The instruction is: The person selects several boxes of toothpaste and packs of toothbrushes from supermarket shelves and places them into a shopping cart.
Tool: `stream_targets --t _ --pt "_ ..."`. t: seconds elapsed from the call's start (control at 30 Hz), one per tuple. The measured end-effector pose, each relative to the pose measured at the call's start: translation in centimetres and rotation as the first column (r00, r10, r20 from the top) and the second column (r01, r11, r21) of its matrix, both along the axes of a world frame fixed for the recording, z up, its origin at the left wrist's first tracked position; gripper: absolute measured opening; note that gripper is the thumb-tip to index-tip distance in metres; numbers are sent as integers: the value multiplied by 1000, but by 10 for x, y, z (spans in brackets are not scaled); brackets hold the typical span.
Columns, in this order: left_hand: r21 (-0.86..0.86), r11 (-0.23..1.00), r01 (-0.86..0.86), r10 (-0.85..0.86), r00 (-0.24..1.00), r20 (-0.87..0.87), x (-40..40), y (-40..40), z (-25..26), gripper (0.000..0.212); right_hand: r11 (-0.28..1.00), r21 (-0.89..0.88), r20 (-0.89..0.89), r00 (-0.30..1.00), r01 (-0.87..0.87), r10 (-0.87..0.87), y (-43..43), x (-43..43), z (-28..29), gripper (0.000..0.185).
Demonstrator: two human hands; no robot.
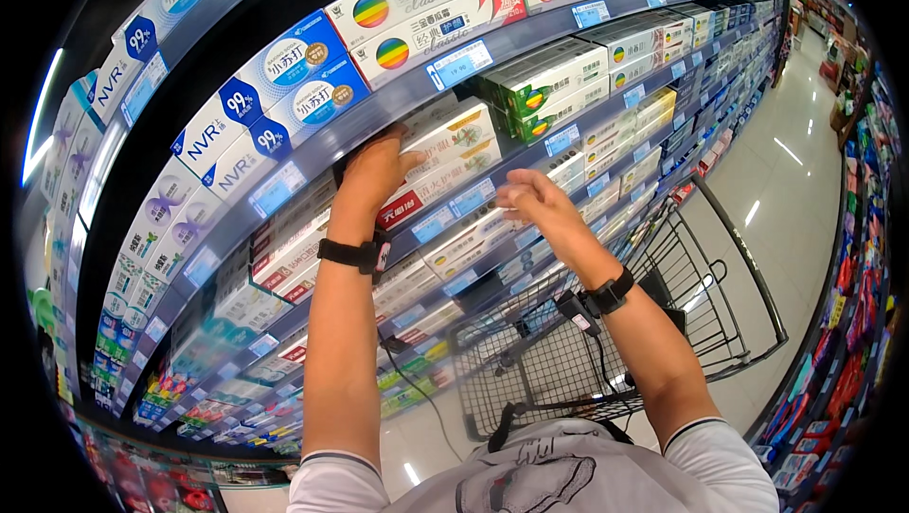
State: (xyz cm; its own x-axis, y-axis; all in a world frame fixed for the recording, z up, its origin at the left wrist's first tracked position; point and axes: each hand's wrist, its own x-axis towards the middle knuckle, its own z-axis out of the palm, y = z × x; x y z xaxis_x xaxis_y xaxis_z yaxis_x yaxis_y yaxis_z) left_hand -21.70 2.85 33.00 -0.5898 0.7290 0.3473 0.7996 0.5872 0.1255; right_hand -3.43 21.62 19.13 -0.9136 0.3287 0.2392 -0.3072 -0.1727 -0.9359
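Note:
My left hand (376, 169) reaches into a shelf bay at the left end of a stack of white toothpaste boxes (447, 158). Its thumb lies by the upper box, while the other fingertips are hidden in the shade under the shelf above. Whether it grips anything cannot be made out. My right hand (534, 202) hovers in front of the price-tag rail (472, 197), fingers loosely bent and apart, with nothing in it. Both wrists wear black straps with small devices. Green-and-white boxes (547, 83) stand to the right of the bay.
A black wire shopping cart (540, 357) stands close in front of me, below my right arm. Blue-and-white toothpaste boxes (284, 94) fill the shelf above. A thin black cable (426, 392) hangs near my left arm. The tiled aisle (774, 144) runs off to the right, with hanging goods (845, 342) opposite.

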Motion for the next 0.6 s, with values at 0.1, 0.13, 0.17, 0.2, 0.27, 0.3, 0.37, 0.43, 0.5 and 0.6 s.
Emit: stream_targets --t 0.1,0.13,0.17,0.2,0.27,0.3,0.37,0.43,0.5,0.6 --pt "-27 1000 -10 10 1000 16 1 1 2 62 991 104 -52 995 86 -81 7 -12 8 58" --pt "-22 1000 -12 12 1000 29 2 2 3 66 984 130 -82 990 123 -112 10 -17 13 59" --pt "-17 1000 -13 13 999 42 5 2 3 71 980 141 -82 989 137 -126 13 -22 16 62" --pt "-13 1000 -16 16 999 52 6 1 5 75 977 151 -84 987 150 -138 16 -29 21 66" --pt "44 999 21 -22 1000 21 1 1 5 84 972 174 -81 986 155 -142 24 -45 25 77" --pt "70 997 37 -38 999 6 0 0 5 89 963 202 -82 983 177 -164 24 -52 26 78" --pt "16 999 50 -51 997 61 -6 4 12 99 940 258 -86 975 222 -206 23 -64 26 80" --pt "-50 998 47 -40 992 122 -7 11 15 106 879 377 -96 956 292 -276 27 -72 22 76" --pt "-134 991 21 2 985 171 -7 15 19 112 815 464 -113 936 347 -334 27 -79 18 74" --pt "-224 975 5 46 974 220 -12 18 22 117 758 530 -118 918 381 -379 26 -88 15 70"
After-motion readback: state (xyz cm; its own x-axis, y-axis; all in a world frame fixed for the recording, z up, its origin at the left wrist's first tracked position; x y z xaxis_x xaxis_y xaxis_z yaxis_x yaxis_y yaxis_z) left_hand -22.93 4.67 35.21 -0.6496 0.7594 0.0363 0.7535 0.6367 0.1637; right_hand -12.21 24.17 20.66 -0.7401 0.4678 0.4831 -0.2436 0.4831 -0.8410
